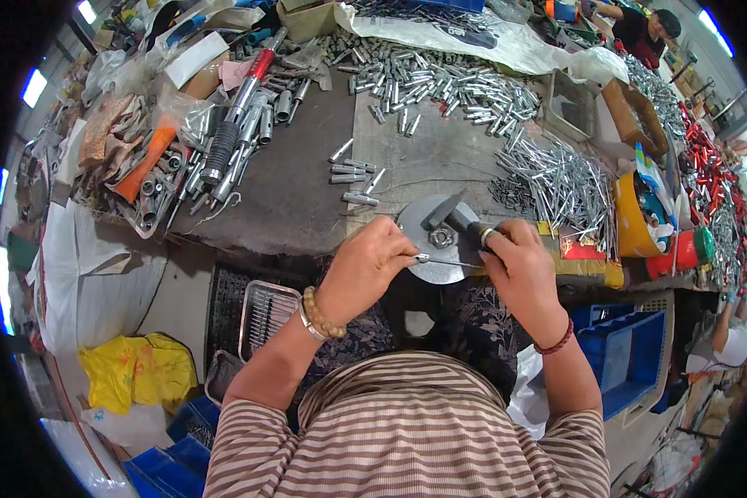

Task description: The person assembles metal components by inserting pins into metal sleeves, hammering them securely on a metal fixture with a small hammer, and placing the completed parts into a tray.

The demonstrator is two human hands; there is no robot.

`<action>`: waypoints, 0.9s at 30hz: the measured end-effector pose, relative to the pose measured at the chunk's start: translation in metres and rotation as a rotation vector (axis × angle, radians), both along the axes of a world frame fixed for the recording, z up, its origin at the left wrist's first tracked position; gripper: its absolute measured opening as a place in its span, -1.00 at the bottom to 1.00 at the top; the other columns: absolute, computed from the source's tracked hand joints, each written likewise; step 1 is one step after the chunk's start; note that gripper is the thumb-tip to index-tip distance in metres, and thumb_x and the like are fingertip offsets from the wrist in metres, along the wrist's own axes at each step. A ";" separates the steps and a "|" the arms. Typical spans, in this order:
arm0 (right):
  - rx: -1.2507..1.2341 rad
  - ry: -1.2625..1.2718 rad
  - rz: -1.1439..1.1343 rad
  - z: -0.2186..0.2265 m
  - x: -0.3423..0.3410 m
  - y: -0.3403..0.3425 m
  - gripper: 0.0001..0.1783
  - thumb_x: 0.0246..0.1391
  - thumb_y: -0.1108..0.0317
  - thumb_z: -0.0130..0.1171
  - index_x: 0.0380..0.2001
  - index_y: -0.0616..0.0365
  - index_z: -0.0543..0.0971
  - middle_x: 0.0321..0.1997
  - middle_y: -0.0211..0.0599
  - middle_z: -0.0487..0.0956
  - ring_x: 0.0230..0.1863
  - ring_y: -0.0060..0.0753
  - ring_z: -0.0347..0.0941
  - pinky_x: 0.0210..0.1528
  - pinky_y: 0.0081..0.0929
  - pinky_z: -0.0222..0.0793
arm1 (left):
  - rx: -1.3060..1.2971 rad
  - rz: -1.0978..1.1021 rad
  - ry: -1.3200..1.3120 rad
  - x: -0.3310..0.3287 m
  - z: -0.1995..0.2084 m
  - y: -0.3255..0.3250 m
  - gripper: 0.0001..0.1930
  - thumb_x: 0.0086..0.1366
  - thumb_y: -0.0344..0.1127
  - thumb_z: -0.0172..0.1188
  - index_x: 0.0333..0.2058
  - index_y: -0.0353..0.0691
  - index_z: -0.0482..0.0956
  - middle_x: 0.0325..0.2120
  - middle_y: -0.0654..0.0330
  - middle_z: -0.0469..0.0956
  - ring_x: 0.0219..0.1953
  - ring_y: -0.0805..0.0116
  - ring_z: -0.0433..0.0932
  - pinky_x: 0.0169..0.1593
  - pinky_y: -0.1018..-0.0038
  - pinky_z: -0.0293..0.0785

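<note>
My left hand (pixel 372 261) pinches a short silver metal tube (pixel 424 258) over the near edge of a round grey metal disc (pixel 423 214). From the tube a thin metal rod (pixel 455 263) runs right to my right hand (pixel 519 267), whose fingers are closed on its other end. Whether the rod sits inside the tube is too small to tell. A hammer (pixel 445 211) rests over the disc, its dark handle reaching to my right fingers; I cannot tell if they also grip it. Next to its head is a hex nut-like piece (pixel 442 238) on the disc.
Several loose tubes (pixel 349 173) lie left of the disc. Piles of silver tubes (pixel 448 83) and thin rods (pixel 556 178) cover the back and right. Tools (pixel 232 124) crowd the left; a yellow container (pixel 635 216) stands right. Blue crates (pixel 631 357) sit below. Another person (pixel 647 37) is far right.
</note>
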State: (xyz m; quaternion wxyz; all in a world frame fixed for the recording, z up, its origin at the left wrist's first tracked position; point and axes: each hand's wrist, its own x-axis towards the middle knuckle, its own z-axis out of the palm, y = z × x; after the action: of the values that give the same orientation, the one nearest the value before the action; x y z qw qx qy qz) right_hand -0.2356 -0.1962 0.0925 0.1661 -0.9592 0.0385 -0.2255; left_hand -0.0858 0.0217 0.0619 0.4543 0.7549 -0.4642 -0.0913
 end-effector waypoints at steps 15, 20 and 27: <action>0.803 0.485 -0.065 -0.005 -0.028 0.062 -0.74 0.10 0.38 0.37 -0.26 0.31 0.54 -0.54 -0.12 0.59 -0.54 -0.46 0.44 -0.43 -0.38 0.37 | -0.174 0.276 0.455 -0.055 -0.022 0.008 -0.51 0.44 -0.44 0.19 0.32 -0.17 0.40 -0.25 0.21 0.65 -0.35 0.52 0.57 -0.27 0.56 0.55; 0.915 0.465 -0.067 -0.011 -0.028 0.079 -0.74 0.10 0.38 0.36 -0.20 0.28 0.56 -0.58 -0.06 0.54 -0.61 -0.39 0.38 -0.46 -0.37 0.37 | -0.301 0.233 1.006 -0.062 -0.023 0.012 -0.38 0.45 -0.46 0.16 0.42 -0.23 0.16 -0.26 0.19 0.66 -0.33 0.55 0.59 -0.26 0.60 0.54; 0.925 0.421 0.013 -0.024 -0.020 0.103 -0.79 0.14 0.46 0.34 -0.22 0.28 0.52 -0.46 -0.18 0.61 -0.47 -0.47 0.51 -0.38 -0.44 0.44 | -0.462 0.313 1.008 -0.063 -0.033 0.032 -0.34 0.33 -0.47 0.33 0.32 -0.20 0.22 -0.34 0.31 0.54 -0.34 0.58 0.48 -0.28 0.59 0.44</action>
State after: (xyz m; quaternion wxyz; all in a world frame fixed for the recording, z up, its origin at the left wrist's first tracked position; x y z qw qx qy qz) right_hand -0.2557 -0.0933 0.0689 0.5636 -0.8100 0.1611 0.0147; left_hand -0.1489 0.0534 0.0289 0.7807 0.5589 -0.0810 -0.2676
